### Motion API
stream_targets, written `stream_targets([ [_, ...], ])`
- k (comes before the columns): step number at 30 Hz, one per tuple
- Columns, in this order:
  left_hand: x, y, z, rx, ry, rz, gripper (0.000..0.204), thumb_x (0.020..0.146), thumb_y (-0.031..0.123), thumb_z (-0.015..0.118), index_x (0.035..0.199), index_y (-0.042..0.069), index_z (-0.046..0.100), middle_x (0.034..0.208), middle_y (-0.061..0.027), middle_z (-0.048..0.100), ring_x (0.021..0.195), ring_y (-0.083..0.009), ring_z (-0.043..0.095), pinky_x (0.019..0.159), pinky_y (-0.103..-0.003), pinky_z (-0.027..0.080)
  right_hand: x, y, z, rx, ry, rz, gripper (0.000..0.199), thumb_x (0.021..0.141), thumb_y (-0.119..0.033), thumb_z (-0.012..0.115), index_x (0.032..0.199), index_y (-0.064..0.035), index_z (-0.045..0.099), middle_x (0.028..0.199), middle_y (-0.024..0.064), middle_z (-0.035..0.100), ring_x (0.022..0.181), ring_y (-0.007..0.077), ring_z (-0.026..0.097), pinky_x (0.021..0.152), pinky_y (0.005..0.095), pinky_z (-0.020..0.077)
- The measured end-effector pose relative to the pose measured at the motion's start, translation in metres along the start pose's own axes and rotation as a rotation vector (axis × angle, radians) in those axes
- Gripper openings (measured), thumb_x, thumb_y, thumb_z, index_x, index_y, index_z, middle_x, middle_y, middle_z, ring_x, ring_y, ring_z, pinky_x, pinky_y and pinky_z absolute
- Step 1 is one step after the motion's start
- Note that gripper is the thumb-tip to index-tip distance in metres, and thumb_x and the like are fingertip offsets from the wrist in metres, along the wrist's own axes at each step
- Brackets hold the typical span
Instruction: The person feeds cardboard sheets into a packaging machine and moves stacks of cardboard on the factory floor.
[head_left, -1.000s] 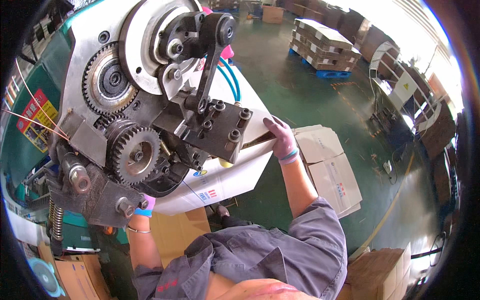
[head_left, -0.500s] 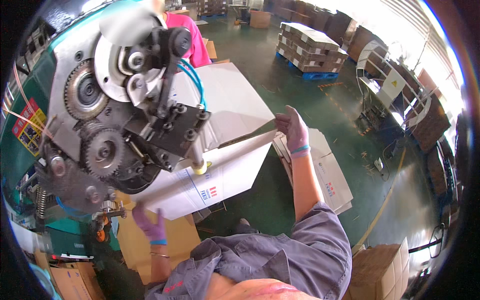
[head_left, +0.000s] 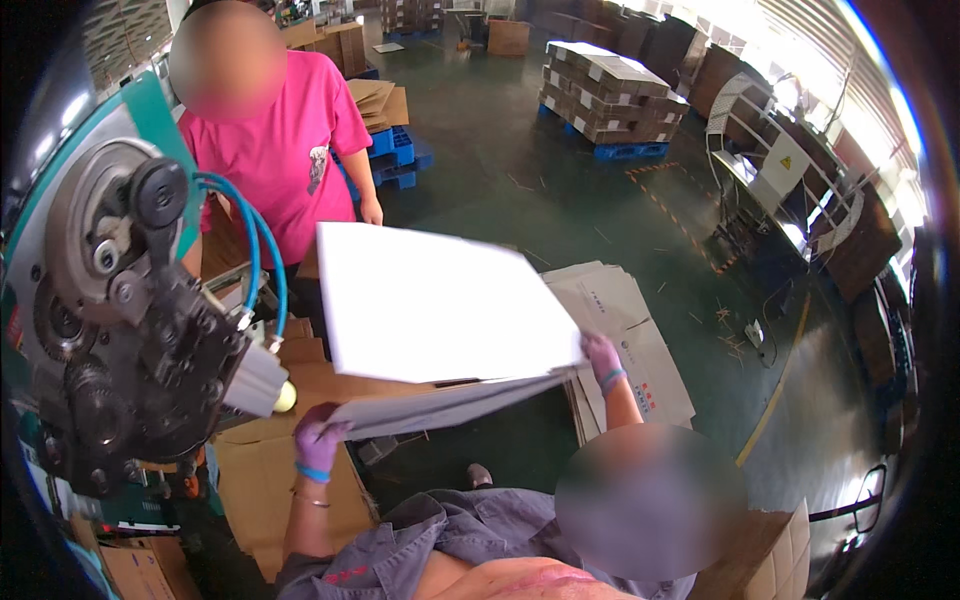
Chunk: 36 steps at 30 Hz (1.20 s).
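A folded white cardboard carton (head_left: 450, 310) hangs between my two hands, its top panel bright and its lower panel (head_left: 450, 405) in shade. My left hand (head_left: 322, 440), in a purple glove, is closed on the carton's near left corner. At its right corner my right hand (head_left: 601, 358), gloved alike, pinches the edge. The carton is just right of a machine head (head_left: 120, 300) with gears and blue hoses, apart from its pale-tipped arm (head_left: 284, 397).
Beneath my right hand lies a stack of flat printed cartons (head_left: 645, 350). Brown cardboard sheets (head_left: 270, 490) lie below the machine. A co-worker in a pink shirt (head_left: 270, 150) stands beyond the machine. A loaded blue pallet (head_left: 630, 151) and a white-framed machine (head_left: 780, 170) are farther off.
The carton has come out from under the machine head, rightward. My left hand, open beside it before, now grips its corner. The view has shifted, showing more of the co-worker.
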<state>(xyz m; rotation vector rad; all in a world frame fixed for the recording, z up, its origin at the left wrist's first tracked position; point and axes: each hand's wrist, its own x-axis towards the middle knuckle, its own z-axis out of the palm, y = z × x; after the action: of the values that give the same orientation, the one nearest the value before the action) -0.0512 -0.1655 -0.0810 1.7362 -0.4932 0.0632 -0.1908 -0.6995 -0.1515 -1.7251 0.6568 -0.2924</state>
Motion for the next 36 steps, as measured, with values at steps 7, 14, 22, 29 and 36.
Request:
stream_targets([
  [7, 0.071, 0.087, 0.186, 0.478, -0.677, 0.657, 0.023, 0.075, 0.034, 0.069, 0.078, 0.011, 0.065, 0.073, -0.0070, 0.062, 0.069, -0.0264, 0.062, 0.062, -0.038, 0.048, 0.057, 0.023, -0.023, -0.872, -0.209, -0.281, 0.049, 0.086, -0.032, 0.054, 0.126, -0.0034, 0.050, 0.129, 0.0140, 0.052, 0.117, 0.0330, 0.050, 0.099, 0.0384, 0.0409],
  [14, 0.035, 0.097, 0.249, 0.438, -1.195, 0.969, 0.008, 0.077, 0.019, 0.053, 0.084, 0.017, 0.057, 0.072, -0.0010, 0.054, 0.071, -0.0201, 0.060, 0.065, -0.033, 0.047, 0.142, -0.105, 0.063, -0.938, -0.334, -0.153, 0.086, 0.084, -0.063, 0.049, 0.137, 0.0026, 0.033, 0.133, 0.0243, 0.046, 0.125, 0.0385, 0.042, 0.105, 0.0401, 0.0346],
  [22, 0.053, 0.117, 0.256, 0.421, -1.228, 1.015, 0.010, 0.080, 0.025, 0.054, 0.084, 0.017, 0.059, 0.072, -0.0001, 0.055, 0.070, -0.0185, 0.058, 0.065, -0.033, 0.047, 0.206, 0.010, 0.106, -1.226, -0.664, -0.187, 0.049, 0.084, -0.036, 0.051, 0.108, 0.0053, 0.060, 0.118, 0.0245, 0.058, 0.112, 0.0331, 0.056, 0.092, 0.0406, 0.0455],
  [29, 0.112, 0.071, 0.227, 0.075, -0.945, 0.233, 0.055, 0.084, 0.045, 0.062, 0.117, 0.002, 0.054, 0.106, -0.0146, 0.059, 0.099, -0.0271, 0.058, 0.089, -0.037, 0.046, 0.169, -0.155, 0.062, -0.926, -0.256, -0.460, 0.041, 0.084, -0.014, 0.047, 0.125, -0.0113, 0.051, 0.110, 0.0135, 0.063, 0.097, 0.0291, 0.062, 0.083, 0.0399, 0.0486],
  [36, 0.211, 0.056, 0.209, -0.684, -0.058, -0.304, 0.058, 0.090, 0.051, 0.053, 0.110, -0.003, 0.055, 0.103, -0.0095, 0.061, 0.093, -0.0163, 0.059, 0.085, -0.031, 0.047, -0.024, -0.148, 0.130, -1.271, -0.156, -0.780, 0.047, 0.087, -0.013, 0.044, 0.132, -0.0035, 0.039, 0.098, 0.0152, 0.061, 0.086, 0.0267, 0.062, 0.070, 0.0393, 0.0519],
])
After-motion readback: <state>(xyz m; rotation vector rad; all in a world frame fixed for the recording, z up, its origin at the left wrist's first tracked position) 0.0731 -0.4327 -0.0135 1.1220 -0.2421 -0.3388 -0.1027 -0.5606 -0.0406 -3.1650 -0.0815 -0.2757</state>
